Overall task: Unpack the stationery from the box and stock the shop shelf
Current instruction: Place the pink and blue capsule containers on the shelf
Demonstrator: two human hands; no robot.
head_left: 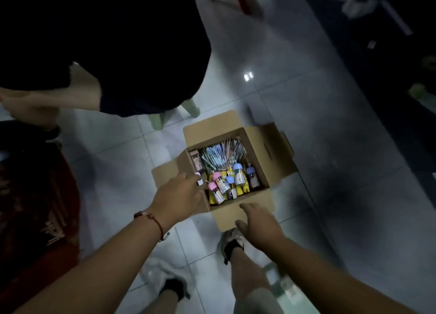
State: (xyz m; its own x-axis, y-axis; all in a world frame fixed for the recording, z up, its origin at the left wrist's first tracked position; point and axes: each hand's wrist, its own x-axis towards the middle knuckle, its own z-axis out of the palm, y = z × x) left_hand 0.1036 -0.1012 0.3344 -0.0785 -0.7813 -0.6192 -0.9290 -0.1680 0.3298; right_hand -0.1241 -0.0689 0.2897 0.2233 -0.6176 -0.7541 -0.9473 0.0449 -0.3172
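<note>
Tiled floor [295, 115]: open box [264, 172] (pens, bottles); left hand [181, 193] at flap, right hand [258, 221] hovering, both grips slack, empty.

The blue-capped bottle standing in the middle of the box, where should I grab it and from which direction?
Take the blue-capped bottle by its rounded cap, coming straight down from above. It stands roughly upright with the cap as its highest, most exposed part, while its body is hemmed in by the neighbouring pink-capped bottles and the cardboard box walls, so a side approach looks blocked.
</note>
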